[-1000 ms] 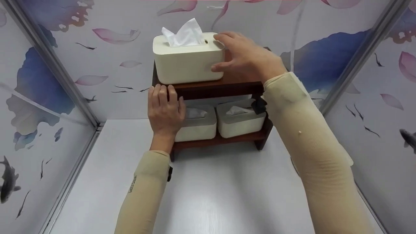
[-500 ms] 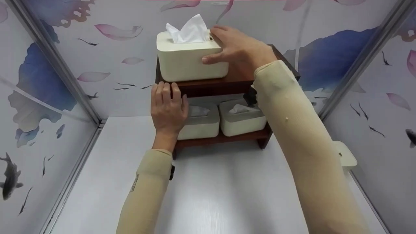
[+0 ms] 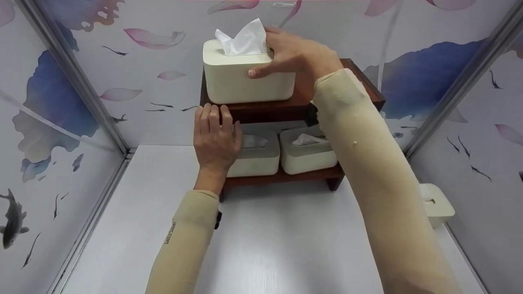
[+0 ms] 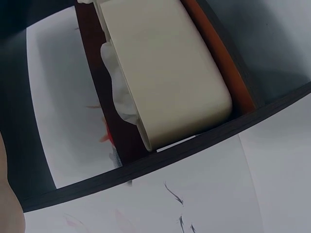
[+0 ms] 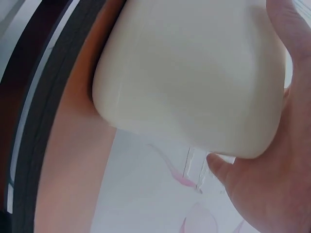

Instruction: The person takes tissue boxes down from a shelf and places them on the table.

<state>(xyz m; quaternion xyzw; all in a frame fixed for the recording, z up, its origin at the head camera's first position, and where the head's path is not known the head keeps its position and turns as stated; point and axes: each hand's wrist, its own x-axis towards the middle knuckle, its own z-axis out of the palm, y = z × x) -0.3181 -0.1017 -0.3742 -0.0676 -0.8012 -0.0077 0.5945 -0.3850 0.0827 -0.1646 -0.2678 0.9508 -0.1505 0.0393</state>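
A cream tissue box [image 3: 250, 86] stands upright on the top board of a brown wooden shelf [image 3: 304, 84], at its left end and close to its front edge, with a white tissue [image 3: 245, 38] sticking up from its slot. The right hand [image 3: 292, 53] grips the box's right end, thumb across the front face, other fingers round toward the back. The left hand [image 3: 216, 141] lies released, fingers straight, its fingertips at the shelf's front edge near the left corner.

On the lower board sit two more boxes: the left box [image 3: 258, 164], partly hidden by the left hand, and the right box [image 3: 310, 160], just beside it. The shelf stands toward the far edge of a white worktop [image 3: 261, 245]. Near the worktop's right edge, another box [image 3: 442, 207] shows partly behind the right sleeve [image 3: 378, 175].
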